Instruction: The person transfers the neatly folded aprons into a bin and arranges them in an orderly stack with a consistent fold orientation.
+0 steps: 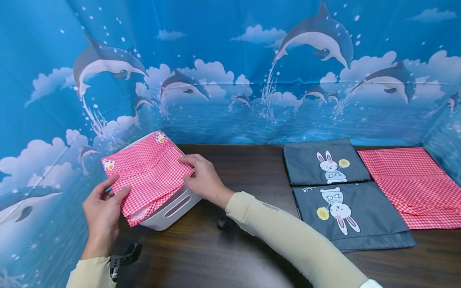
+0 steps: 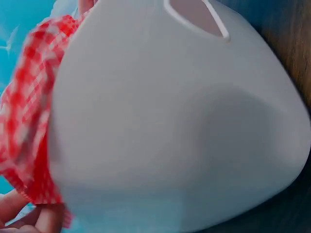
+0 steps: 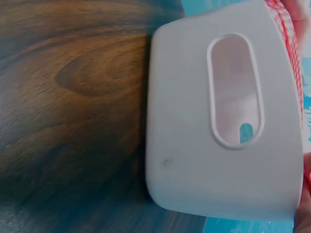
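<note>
Shows as a creased, layered red-and-white gingham cloth (image 1: 149,174) with cartoon patches at two far corners. Points that patched edge away, toward far left; looks too square for a clear long axis. Lies over a white slotted basket (image 1: 155,224), pinched at opposite sides by left hand (image 1: 103,212) and right hand (image 1: 206,178).

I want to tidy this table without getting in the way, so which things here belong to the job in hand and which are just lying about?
In the job:
red checked cloth, pinched by left hand and right hand
white bin, under that cloth

Apparently lying about:
upper rabbit-print fabric
lower rabbit-print fabric
other checked cloth, far right
</note>
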Tool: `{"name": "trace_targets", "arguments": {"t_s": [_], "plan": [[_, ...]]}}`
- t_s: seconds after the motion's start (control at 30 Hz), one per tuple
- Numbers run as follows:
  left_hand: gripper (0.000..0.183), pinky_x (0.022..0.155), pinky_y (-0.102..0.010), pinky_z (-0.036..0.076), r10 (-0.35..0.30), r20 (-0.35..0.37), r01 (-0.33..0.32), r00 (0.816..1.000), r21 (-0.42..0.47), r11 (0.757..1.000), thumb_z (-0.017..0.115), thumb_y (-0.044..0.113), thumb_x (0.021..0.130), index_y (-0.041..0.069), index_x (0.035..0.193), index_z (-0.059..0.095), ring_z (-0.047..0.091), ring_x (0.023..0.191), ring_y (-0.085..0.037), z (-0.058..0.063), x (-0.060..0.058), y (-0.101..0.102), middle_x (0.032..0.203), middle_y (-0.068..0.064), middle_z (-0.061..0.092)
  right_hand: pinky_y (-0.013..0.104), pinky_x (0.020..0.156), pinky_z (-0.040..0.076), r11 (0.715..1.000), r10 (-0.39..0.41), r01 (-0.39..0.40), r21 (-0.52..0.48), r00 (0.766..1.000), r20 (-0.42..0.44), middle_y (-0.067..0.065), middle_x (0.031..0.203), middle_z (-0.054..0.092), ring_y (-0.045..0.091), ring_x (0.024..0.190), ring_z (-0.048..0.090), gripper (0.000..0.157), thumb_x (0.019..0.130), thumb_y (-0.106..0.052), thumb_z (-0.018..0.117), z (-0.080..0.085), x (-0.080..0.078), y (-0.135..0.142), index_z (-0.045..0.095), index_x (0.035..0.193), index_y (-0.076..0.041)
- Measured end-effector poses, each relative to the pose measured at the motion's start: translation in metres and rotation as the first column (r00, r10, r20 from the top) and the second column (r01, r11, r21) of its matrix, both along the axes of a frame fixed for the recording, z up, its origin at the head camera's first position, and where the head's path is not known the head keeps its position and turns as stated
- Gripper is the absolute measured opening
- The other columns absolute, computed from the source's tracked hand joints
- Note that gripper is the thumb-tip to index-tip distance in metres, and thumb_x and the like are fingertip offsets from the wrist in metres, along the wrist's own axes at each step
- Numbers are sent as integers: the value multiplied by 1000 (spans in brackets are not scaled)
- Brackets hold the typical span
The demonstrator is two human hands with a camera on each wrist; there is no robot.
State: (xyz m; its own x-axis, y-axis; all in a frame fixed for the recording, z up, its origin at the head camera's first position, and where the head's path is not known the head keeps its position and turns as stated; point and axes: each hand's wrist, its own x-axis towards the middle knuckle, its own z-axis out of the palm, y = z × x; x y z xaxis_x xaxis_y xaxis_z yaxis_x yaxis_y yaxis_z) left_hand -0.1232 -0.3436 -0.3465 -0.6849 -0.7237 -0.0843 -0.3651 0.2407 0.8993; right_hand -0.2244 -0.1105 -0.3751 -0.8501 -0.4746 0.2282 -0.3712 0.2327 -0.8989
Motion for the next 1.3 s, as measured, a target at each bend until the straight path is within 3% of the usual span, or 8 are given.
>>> {"name": "trace_targets", "arguments": {"t_s": [0.1,0.2,0.33,0.57,0.8,0.9,1.1,1.3], "plan": [[59,116,-42,50,-49,30,56,998,-282,958,75,33,101,10,153,60,52,140,-32,-1,5,0,158,-15,52,38,118,51,999,-32,31,-26,999,-12,9,163,51,27,150,51,50,99,-12,73,-4,2,7,63,148,-8],[59,125,-73,22,-59,41,71,997,-468,881,74,29,100,-3,147,61,29,157,-48,-1,10,-3,169,-28,37,47,123,46,995,-102,100,-30,993,-60,9,166,48,28,154,46,49,100,-21,73,-7,1,16,63,146,-8],[57,119,-75,27,-61,48,77,997,-466,881,72,29,102,-5,146,62,29,156,-49,0,10,-4,169,-28,36,53,124,44,985,-171,167,-50,980,-103,10,159,55,28,151,48,42,103,-24,70,-9,-4,27,66,141,-8],[54,114,-74,39,-93,55,108,994,-469,877,71,25,101,-5,145,62,36,153,-49,1,4,6,165,-29,41,46,115,54,983,-181,178,-35,979,-99,9,150,62,26,141,57,35,104,-24,70,-11,-6,40,69,137,-9],[52,115,-77,38,-226,49,220,973,-497,840,74,21,98,-3,144,64,38,152,-50,11,3,31,164,-28,43,43,111,57,984,-175,176,-6,973,-149,8,140,65,26,132,62,29,106,-16,65,-13,-9,64,71,133,-8],[53,114,-81,34,-309,61,290,949,-548,785,77,17,95,-3,142,63,37,152,-53,16,4,46,164,-28,43,43,111,57,984,-162,171,44,974,-160,7,139,65,27,131,63,29,106,-17,66,-13,-10,80,71,134,-10],[59,111,-81,33,-463,75,390,883,-668,635,83,15,88,-4,141,63,39,146,-55,23,-2,81,162,-30,44,43,109,57,970,-176,204,134,966,-191,5,137,66,27,128,64,26,106,-18,69,-16,-9,120,72,131,-12],[59,110,-77,34,-605,122,460,786,-770,442,85,12,85,-1,139,65,45,141,-55,15,-18,109,157,-30,50,46,108,58,957,-206,239,163,959,-196,6,134,67,26,126,65,25,104,-17,71,-17,-1,164,73,129,-12]]}}
